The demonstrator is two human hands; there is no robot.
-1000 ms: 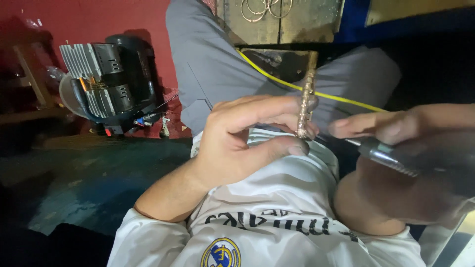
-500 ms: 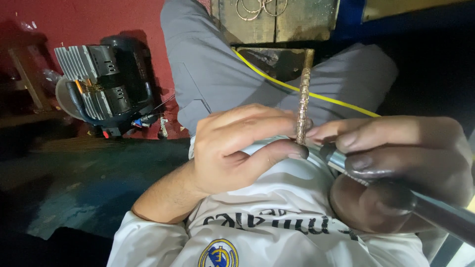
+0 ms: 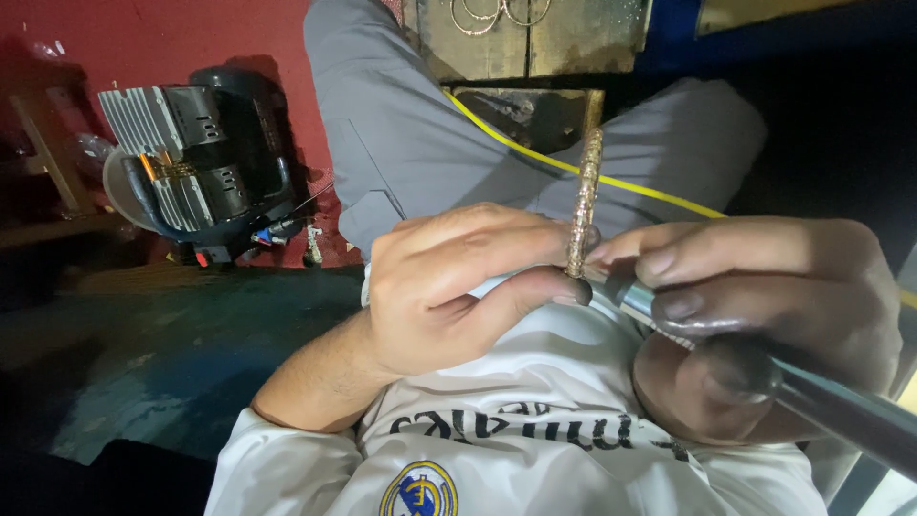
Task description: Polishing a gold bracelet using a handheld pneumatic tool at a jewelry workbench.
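Nearby, left hand (image 3: 449, 287) pinching bangle (image 3: 584, 201), right hand (image 3: 764, 287) gripping rotary tool (image 3: 821, 397), compressor (image 3: 196, 162) behind

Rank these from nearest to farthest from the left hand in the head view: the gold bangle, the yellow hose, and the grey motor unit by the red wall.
1. gold bangle: pinched in the fingers of the left hand.
2. yellow hose: just beyond, running across the grey trousers.
3. grey motor unit: far off at upper left, against the red wall.

The wall (image 3: 143, 43) behind is dark red. A grey machine with cooling fins (image 3: 191, 162) stands against it on a dark, worn floor (image 3: 124, 363). At the left stands a wooden stool (image 3: 43, 143). The light is dim.
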